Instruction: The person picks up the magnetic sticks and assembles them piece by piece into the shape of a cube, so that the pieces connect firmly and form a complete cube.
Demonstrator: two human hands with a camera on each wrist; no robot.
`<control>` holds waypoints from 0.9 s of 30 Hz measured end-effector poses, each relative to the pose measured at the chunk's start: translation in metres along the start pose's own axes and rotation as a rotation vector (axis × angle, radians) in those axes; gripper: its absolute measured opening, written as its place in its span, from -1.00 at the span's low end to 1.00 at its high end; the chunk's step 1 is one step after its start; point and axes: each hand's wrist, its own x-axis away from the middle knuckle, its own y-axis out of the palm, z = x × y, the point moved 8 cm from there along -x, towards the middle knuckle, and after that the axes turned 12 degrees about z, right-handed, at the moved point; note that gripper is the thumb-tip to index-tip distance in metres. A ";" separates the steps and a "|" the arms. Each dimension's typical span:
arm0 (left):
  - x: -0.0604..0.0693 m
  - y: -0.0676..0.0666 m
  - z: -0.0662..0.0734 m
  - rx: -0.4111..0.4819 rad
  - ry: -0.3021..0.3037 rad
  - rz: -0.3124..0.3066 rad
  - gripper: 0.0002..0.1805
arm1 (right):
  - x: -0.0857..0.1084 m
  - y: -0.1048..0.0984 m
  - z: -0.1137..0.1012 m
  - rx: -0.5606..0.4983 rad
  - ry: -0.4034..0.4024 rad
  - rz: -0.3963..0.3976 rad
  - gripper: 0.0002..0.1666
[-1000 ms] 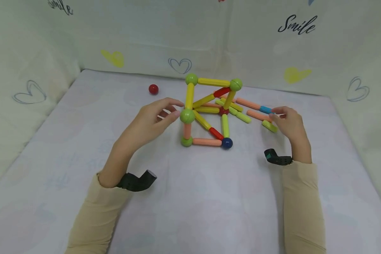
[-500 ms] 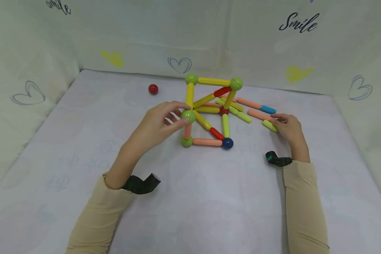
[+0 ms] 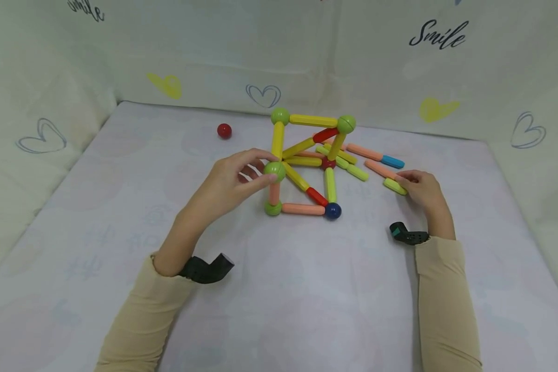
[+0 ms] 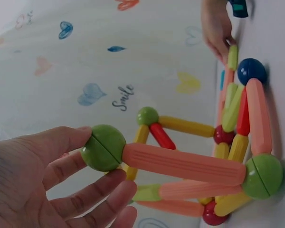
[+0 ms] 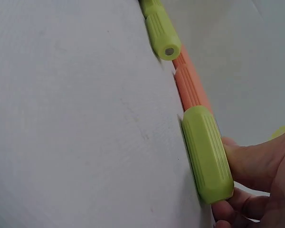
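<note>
A frame of magnetic rods and balls (image 3: 304, 209) stands mid-table. My left hand (image 3: 230, 178) pinches the green ball (image 4: 103, 148) at its near left upper corner, thumb in front and fingers behind. From that ball a pink rod (image 4: 185, 164) runs down to another green ball (image 4: 263, 175). On the right, my right hand (image 3: 423, 194) pinches the near end of a loose pink rod (image 3: 380, 169) lying on the table. A short green rod (image 5: 206, 154) lies against that hand's fingertips and hides part of the grip in the right wrist view.
Behind and right of the frame lie several loose rods, among them a blue-ended pink one (image 3: 392, 161) and a light green one (image 3: 357, 172). A red ball (image 3: 224, 131) sits back left. A printed cloth (image 3: 204, 51) hangs behind the white table (image 3: 288, 299).
My left hand has moved right onto the green ball and taken hold of it. My right hand has moved from the blue rod end to the pink rod, which has shifted slightly.
</note>
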 end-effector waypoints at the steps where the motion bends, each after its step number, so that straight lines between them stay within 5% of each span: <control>1: 0.000 0.000 -0.001 0.001 -0.005 0.001 -0.59 | 0.000 0.001 0.000 -0.005 0.011 -0.002 -0.35; 11: 0.000 0.000 -0.004 0.027 -0.029 -0.010 -0.59 | 0.006 -0.006 -0.009 -0.005 0.010 -0.003 -0.33; 27: -0.001 0.000 -0.005 0.056 -0.031 -0.013 -0.62 | 0.061 -0.057 -0.091 -0.115 -0.248 0.124 -0.40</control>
